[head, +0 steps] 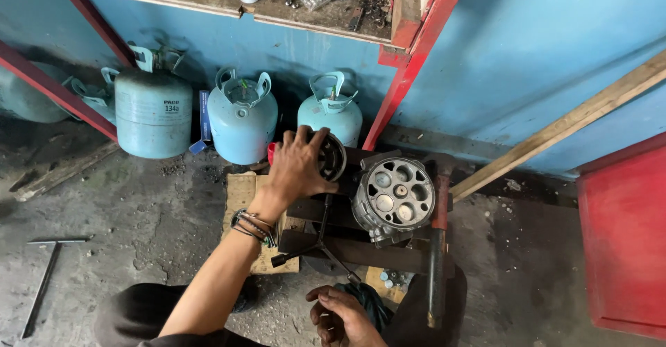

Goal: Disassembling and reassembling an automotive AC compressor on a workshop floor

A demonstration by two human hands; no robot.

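On the low dark bench before the blue wall, a round ribbed metal disc (pixel 331 157) sits under the left hand (pixel 297 166), whose fingers are spread and curled over its rim, arm outstretched. Just right lies a grey cast cylinder housing (pixel 393 198) with round bores beside a hammer (pixel 437 243); lower down, the right hand (pixel 340 316) loosely grips dark cloth (pixel 368 302)

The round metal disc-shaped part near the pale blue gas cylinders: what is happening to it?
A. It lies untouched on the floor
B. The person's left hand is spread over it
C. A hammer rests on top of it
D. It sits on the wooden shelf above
B: the left hand has its fingers spread over the round metal disc-shaped part, in front of the pale blue gas cylinders and beside the grey cylindrical metal housing with round holes.
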